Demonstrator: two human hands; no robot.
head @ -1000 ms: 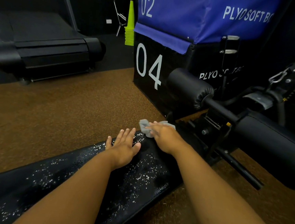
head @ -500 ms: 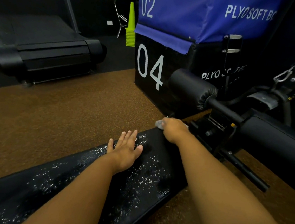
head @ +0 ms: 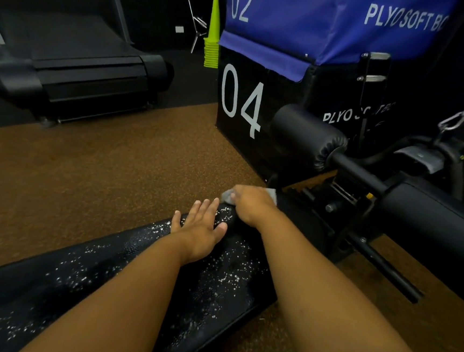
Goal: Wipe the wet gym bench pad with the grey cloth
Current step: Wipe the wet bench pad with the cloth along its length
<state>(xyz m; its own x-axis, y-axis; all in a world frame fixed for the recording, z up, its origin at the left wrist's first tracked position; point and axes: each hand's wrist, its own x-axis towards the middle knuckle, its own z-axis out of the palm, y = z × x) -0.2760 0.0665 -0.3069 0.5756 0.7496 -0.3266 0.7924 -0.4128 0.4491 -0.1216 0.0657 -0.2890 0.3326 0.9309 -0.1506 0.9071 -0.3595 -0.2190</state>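
Observation:
The black bench pad (head: pixel 81 277) runs from the lower left up to the centre, speckled with water droplets. My right hand (head: pixel 250 205) presses the grey cloth (head: pixel 228 196) onto the pad's far end; only the cloth's edges show past my fingers. Flat on the wet pad just left of it lies my left hand (head: pixel 199 229), fingers spread, holding nothing.
A black roller pad (head: pixel 307 136) and the bench's metal frame (head: pixel 344 197) sit right beyond the pad's end. Stacked plyo boxes (head: pixel 243 101) marked 04 and 02 stand behind. A treadmill (head: pixel 74 69) is at the upper left, yellow cones (head: pixel 212 39) behind, brown rubber floor (head: pixel 98 181) to the left.
My right hand has slid the cloth to the left along the pad's far end, closer to my left hand. The left hand has stayed flat on the pad.

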